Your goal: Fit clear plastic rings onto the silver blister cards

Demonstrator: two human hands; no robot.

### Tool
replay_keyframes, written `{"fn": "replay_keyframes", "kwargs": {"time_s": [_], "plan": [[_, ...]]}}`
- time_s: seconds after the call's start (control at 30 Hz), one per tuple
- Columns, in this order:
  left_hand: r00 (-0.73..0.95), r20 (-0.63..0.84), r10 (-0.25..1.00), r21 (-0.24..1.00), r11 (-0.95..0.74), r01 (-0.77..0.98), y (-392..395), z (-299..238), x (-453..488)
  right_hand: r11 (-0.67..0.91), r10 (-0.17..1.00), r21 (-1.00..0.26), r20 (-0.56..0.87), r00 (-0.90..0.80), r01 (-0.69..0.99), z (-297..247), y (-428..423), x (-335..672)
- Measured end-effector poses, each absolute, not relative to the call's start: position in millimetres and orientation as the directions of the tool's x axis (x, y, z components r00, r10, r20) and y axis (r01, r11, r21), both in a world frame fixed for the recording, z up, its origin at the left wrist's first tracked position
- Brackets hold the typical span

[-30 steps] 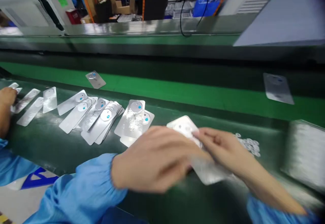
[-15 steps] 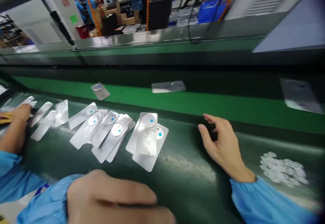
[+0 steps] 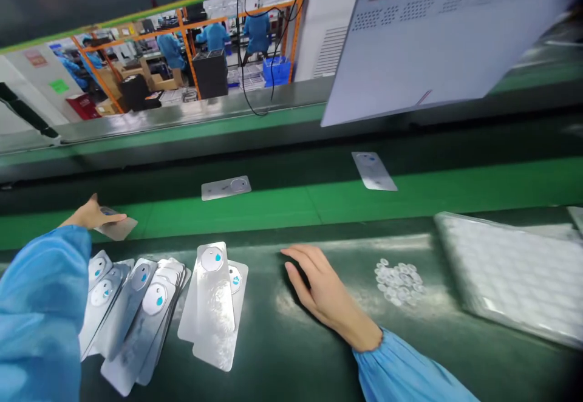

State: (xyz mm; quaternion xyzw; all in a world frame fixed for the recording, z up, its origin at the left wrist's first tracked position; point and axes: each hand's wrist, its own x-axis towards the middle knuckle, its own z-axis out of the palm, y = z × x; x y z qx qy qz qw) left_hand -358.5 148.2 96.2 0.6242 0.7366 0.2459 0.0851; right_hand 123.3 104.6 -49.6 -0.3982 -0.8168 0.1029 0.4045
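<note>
My left hand (image 3: 93,215) reaches over the green belt at the far left. Its thumb lies across a thin silver card with a round window (image 3: 119,228), and the fingers point away, spread from the thumb. I cannot see a grip on it. My right hand (image 3: 325,289) rests over the dark green worktop, thumb and fingers apart, with nothing in it. Between my hands lie overlapping silver cards (image 3: 214,305) with blue drop marks. A fanned pile of similar cards (image 3: 136,335) sits beside my left sleeve. Small clear round pieces (image 3: 399,282) lie heaped right of my right hand.
Two more cards, one near the middle (image 3: 226,188) and one farther right (image 3: 374,171), lie on the belt (image 3: 282,204). A clear-wrapped white tray (image 3: 519,274) stands at the right. A white panel (image 3: 410,56) hangs above. Several people in blue work beyond orange racks.
My left hand has moved from the near edge out to the card on the belt. The view has swung right, bringing in the wrapped tray. The co-worker's hand at left is out of view.
</note>
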Motion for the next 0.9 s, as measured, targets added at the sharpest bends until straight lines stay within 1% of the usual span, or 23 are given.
{"fn": "replay_keyframes", "kwargs": {"time_s": [0.07,0.1,0.17,0.23,0.27,0.3,0.33,0.37,0.4,0.43,0.47,0.5,0.53,0.6,0.67,0.7,0.73,0.8,0.9], "plan": [[-0.339,0.214,0.916,0.362,0.248,0.899,158.6,108.7,-355.8,0.659,0.737,-0.497,0.573,-0.357,0.564,-49.8,104.8,123.7],[-0.36,0.242,0.901,0.326,0.273,0.905,166.1,116.5,-352.6,0.658,0.739,-0.501,0.572,-0.356,0.562,-50.2,105.2,123.8],[-0.319,0.295,0.901,0.323,0.22,0.92,179.5,134.1,-338.6,0.656,0.743,-0.516,0.57,-0.351,0.551,-50.4,105.8,123.1],[-0.213,0.332,0.919,0.339,0.094,0.936,181.4,151.4,-309.7,0.643,0.755,-0.555,0.575,-0.316,0.527,-46.7,104.3,120.5],[-0.133,0.322,0.937,0.36,0.009,0.933,175.8,158.2,-288.8,0.63,0.767,-0.584,0.57,-0.293,0.512,-42.1,101.7,118.5],[0.014,0.262,0.965,0.43,-0.13,0.894,165.7,162.8,-264.3,0.611,0.785,-0.618,0.557,-0.272,0.496,-35.3,97.3,116.1],[0.155,0.177,0.972,0.522,-0.227,0.822,152.0,164.6,-237.2,0.589,0.803,-0.651,0.537,-0.258,0.479,-26.6,90.8,113.6],[0.291,0.043,0.956,0.609,-0.257,0.751,135.9,163.2,-208.9,0.565,0.823,-0.685,0.506,-0.258,0.46,-16.4,82.3,111.6],[0.398,-0.066,0.915,0.687,-0.247,0.683,118.7,158.6,-181.0,0.542,0.84,-0.721,0.458,-0.289,0.432,-5.8,71.9,110.2],[0.48,-0.139,0.866,0.757,-0.22,0.615,101.7,150.7,-155.0,0.515,0.85,-0.76,0.394,-0.35,0.395,4.3,60.1,109.9],[0.523,-0.147,0.84,0.821,-0.191,0.538,85.7,140.0,-131.9,0.474,0.85,-0.808,0.316,-0.422,0.349,12.5,47.5,110.7],[0.516,-0.129,0.847,0.872,-0.15,0.465,71.3,126.6,-112.3,0.404,0.845,-0.864,0.227,-0.484,0.3,17.9,34.4,112.5],[0.474,-0.103,0.874,0.919,-0.099,0.382,58.4,111.0,-96.2,0.306,0.842,-0.918,0.137,-0.522,0.253,19.9,21.5,115.1],[0.332,-0.073,0.94,0.984,0.013,0.178,35.7,74.8,-72.5,0.066,0.859,-0.984,-0.027,-0.511,0.163,13.5,-2.8,121.0],[0.229,-0.125,0.965,0.987,0.144,-0.067,14.3,37.5,-55.3,-0.12,0.88,-0.99,-0.143,-0.453,0.08,-2.5,-22.9,125.5],[0.223,-0.173,0.959,0.959,0.216,-0.183,3.7,20.9,-48.0,-0.163,0.884,-0.985,-0.171,-0.436,0.056,-11.4,-31.1,126.8],[0.238,-0.221,0.946,0.918,0.284,-0.277,-6.4,6.7,-41.4,-0.176,0.886,-0.983,-0.179,-0.429,0.046,-19.3,-37.9,127.5],[0.267,-0.286,0.92,0.838,0.376,-0.395,-23.1,-12.3,-30.8,-0.146,0.897,-0.988,-0.157,-0.412,0.059,-29.4,-47.9,129.1],[0.227,-0.369,0.901,0.792,0.433,-0.431,-34.4,-20.0,-23.6,-0.065,0.913,-0.987,-0.117,-0.392,0.145,-28.5,-55.5,137.5]]}}
